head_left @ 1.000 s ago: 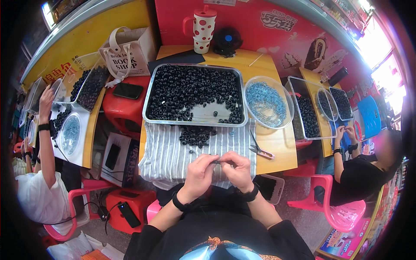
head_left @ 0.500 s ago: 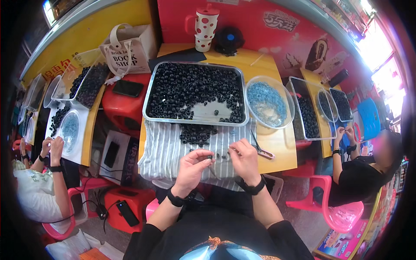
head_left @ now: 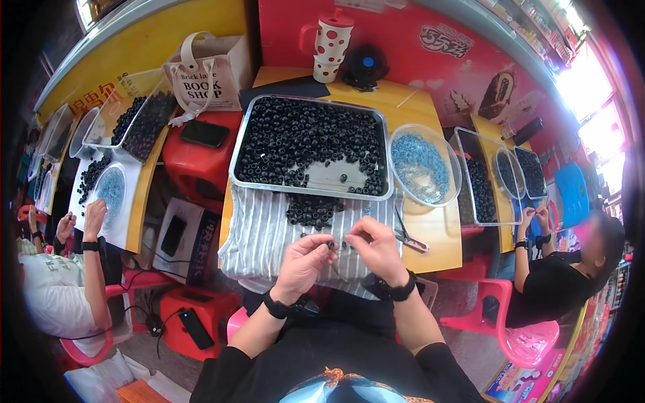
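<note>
1. left hand (head_left: 304,260) pinches 1 black bead (head_left: 330,246) over striped cloth (head_left: 259,232)
2. right hand (head_left: 375,245) grip narrow, contents unclear
3. bead pile (head_left: 313,209) near the hands, tray (head_left: 309,148) behind on bench (head_left: 440,232)

A cramped, brightly coloured shop corner with yellow tables and red plastic seating.

A glossy red wall panel (head_left: 416,40) printed with ice-cream pictures runs behind the yellow-topped wooden table (head_left: 440,232), and a yellow wall band (head_left: 134,47) continues to the left behind a second, narrower yellow-edged table (head_left: 144,195). Red plastic stools (head_left: 201,161) stand between the tables, with a pink plastic chair (head_left: 531,336) at the right and a grey floor (head_left: 148,346) below. Strong daylight pours in from a window (head_left: 591,74) at the upper right, washing out that corner.
</note>
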`<action>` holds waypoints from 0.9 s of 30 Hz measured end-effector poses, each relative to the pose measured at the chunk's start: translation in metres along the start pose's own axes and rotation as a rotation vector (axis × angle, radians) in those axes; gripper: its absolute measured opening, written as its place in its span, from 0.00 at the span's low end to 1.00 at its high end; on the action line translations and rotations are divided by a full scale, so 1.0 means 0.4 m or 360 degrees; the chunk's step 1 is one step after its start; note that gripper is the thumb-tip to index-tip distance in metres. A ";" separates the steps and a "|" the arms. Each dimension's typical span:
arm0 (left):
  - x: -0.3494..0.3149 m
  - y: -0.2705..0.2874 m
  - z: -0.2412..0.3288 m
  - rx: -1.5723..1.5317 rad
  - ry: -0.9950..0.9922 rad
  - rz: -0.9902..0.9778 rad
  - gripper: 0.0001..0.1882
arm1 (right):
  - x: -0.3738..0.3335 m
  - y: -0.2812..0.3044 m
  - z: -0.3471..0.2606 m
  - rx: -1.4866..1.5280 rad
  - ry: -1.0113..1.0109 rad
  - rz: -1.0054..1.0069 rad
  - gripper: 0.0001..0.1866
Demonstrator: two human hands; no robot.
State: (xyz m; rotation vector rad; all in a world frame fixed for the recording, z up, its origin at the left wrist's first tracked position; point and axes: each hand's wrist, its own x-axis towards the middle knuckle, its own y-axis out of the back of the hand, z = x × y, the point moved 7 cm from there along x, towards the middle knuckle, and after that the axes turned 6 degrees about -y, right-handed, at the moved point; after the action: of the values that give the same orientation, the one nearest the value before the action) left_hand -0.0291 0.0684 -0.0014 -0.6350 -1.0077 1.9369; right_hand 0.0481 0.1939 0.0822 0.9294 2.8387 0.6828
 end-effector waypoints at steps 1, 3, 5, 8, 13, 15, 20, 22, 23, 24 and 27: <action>0.001 -0.004 -0.001 0.0000 0.0010 -0.0011 0.12 | -0.014 -0.002 -0.003 0.0255 -0.0077 -0.0033 0.04; 0.000 -0.004 -0.005 0.0013 0.0017 -0.0023 0.12 | -0.028 -0.013 -0.029 0.0223 0.0091 -0.0033 0.04; -0.002 0.000 -0.007 0.0044 0.0002 -0.0037 0.12 | -0.042 -0.028 -0.044 0.0163 0.0165 0.0014 0.04; -0.003 -0.002 -0.010 0.0103 -0.0011 -0.0052 0.12 | -0.052 -0.037 -0.036 0.0252 0.0175 0.0007 0.05; 0.000 -0.005 -0.004 0.0142 0.0031 -0.0219 0.12 | -0.048 -0.041 -0.008 0.0431 0.0116 -0.0091 0.05; 0.000 -0.008 -0.004 0.0151 0.0040 -0.0259 0.12 | -0.047 -0.044 0.003 0.0501 0.0095 -0.0103 0.05; -0.005 -0.015 0.005 0.0016 0.0082 -0.0201 0.13 | -0.044 -0.050 0.009 0.0520 0.0115 -0.0138 0.07; -0.006 -0.010 0.001 -0.0018 0.0124 -0.0188 0.13 | -0.043 -0.051 0.013 0.0536 0.0083 -0.0142 0.07; -0.006 -0.007 -0.001 -0.0035 0.0144 -0.0181 0.13 | -0.042 -0.050 0.009 0.0528 0.0057 -0.0131 0.06; -0.006 -0.009 0.001 -0.0040 0.0132 -0.0197 0.13 | -0.040 -0.049 0.008 0.0520 0.0030 -0.0120 0.06; -0.006 -0.010 0.002 -0.0055 0.0108 -0.0215 0.13 | -0.039 -0.020 0.033 0.0650 0.0027 -0.0043 0.05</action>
State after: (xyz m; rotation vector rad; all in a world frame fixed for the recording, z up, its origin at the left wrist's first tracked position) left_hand -0.0265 0.0672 0.0024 -0.6313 -1.0172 1.7723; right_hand 0.0592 0.1846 0.0659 0.9288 3.0589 0.1035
